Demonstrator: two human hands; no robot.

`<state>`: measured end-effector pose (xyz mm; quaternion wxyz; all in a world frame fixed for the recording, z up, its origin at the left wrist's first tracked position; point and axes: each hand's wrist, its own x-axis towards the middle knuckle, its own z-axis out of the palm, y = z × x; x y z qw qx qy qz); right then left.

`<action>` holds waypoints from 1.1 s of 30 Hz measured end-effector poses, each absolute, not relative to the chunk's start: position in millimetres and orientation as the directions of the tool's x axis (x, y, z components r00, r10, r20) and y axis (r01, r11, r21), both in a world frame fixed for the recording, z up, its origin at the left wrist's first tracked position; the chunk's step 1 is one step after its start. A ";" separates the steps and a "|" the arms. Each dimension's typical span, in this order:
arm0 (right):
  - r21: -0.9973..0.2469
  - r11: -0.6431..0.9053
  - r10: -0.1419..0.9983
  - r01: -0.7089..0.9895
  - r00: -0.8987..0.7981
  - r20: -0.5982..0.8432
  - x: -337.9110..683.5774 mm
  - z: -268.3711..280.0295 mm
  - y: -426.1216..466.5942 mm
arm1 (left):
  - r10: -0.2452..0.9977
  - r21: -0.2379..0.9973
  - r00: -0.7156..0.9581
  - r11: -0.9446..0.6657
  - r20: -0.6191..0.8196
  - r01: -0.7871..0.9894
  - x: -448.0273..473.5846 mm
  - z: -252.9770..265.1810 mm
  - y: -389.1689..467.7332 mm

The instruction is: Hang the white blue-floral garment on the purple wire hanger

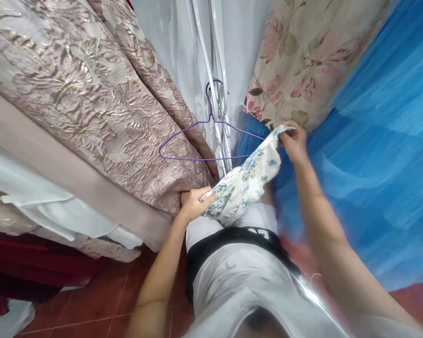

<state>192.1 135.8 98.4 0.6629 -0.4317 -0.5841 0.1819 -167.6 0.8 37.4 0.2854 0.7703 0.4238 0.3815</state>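
A white floral garment (246, 183) with blue and yellow print is stretched slantwise between my two hands, above my lap. My left hand (196, 203) pinches its lower left end, thumb on top. The upper right corner is gripped by my right hand (294, 142), held higher and farther out. Just beyond the cloth hangs a purple wire hanger (186, 158), its hook among white straps (215, 56). The hanger's right end is hidden behind the garment, and neither hand touches the part that shows.
Pink-gold brocade fabric (91, 94) hangs at the left, with white cloth (49, 206) and dark red cloth (28, 263) lower down. Floral beige fabric (303, 61) and blue tulle (373, 164) hang at the right. Red tiles (102, 295) cover the floor.
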 end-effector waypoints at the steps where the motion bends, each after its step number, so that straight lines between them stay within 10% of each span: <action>1: -0.810 0.536 0.771 0.240 0.253 0.585 182.1 105.5 146.7 | 0.864 0.771 0.360 -0.486 0.352 0.411 -166.2 45.0 -3.8; 12: -0.656 0.535 0.753 0.532 0.053 0.656 68.8 128.7 157.6 | 0.886 0.886 0.225 -0.442 0.406 0.142 -205.0 51.0 -16.1; 22: -0.607 0.638 0.655 0.474 0.079 0.751 72.0 110.5 122.2 | 0.885 0.505 0.077 -0.331 0.459 0.797 -303.9 95.5 12.4; 33: -0.568 0.669 0.624 0.480 0.054 0.780 90.2 120.5 125.2 | 0.708 0.394 -0.082 -0.290 0.702 0.872 -308.8 144.3 136.7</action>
